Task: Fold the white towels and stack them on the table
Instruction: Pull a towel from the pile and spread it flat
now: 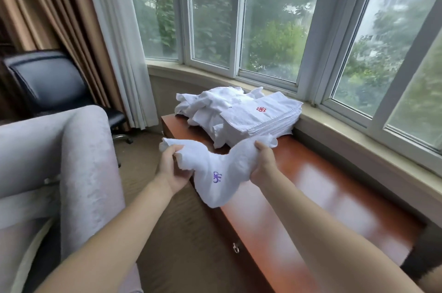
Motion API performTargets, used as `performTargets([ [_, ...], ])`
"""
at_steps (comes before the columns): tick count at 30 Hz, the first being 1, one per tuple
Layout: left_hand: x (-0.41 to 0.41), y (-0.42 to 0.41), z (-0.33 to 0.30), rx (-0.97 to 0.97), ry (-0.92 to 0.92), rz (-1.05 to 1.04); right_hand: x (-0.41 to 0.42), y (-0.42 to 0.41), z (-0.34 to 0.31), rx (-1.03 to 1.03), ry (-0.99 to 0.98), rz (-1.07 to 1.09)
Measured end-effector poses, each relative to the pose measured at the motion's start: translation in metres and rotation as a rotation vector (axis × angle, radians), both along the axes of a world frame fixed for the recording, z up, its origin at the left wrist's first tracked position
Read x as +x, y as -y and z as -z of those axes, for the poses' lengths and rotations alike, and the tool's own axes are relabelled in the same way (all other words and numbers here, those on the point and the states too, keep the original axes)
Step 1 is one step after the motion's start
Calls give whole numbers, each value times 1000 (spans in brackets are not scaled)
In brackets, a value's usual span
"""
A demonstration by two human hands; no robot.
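One white terry towel with a purple flower emblem (216,173) hangs in the air, and one neat stack of folded white towels topped by a red flower emblem (265,115) sits on the one glossy reddish-brown wooden table (334,187); its layers are too thin to count. Beside it lies one loose heap of crumpled white towels (208,103), number unclear. There are two bare hands, one black leather office chair (45,79) and one pale grey upholstered armchair (79,154).

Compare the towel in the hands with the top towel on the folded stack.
The held towel hangs crumpled between the left hand and right hand; the top stack towel lies flat and folded. The held towel's logo is purple, the stack towel's red. Both are white.
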State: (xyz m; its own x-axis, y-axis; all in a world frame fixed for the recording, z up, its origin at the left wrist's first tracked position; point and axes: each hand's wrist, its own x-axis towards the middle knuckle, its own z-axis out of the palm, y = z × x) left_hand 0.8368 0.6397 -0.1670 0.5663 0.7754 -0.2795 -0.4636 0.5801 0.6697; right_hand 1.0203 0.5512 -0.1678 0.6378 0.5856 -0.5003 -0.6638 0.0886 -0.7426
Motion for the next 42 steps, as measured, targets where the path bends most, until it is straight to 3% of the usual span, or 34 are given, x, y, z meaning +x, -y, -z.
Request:
performTargets([
  [9, 46, -130, -8, 26, 65, 9, 31, -131, -24, 110, -85, 1],
  [18, 135, -303, -45, 136, -27, 89, 113, -287, -49, 270, -162, 35],
  [23, 178, -361, -53, 57, -36, 104, 143, -335, -48, 282, -161, 90],
  [29, 235, -435, -49, 16, -87, 239, 173, -397, -43, 280, -153, 219],
  [42, 329, -620, -48, 6, -22, 510, 221, -528, -59, 278, -127, 521],
])
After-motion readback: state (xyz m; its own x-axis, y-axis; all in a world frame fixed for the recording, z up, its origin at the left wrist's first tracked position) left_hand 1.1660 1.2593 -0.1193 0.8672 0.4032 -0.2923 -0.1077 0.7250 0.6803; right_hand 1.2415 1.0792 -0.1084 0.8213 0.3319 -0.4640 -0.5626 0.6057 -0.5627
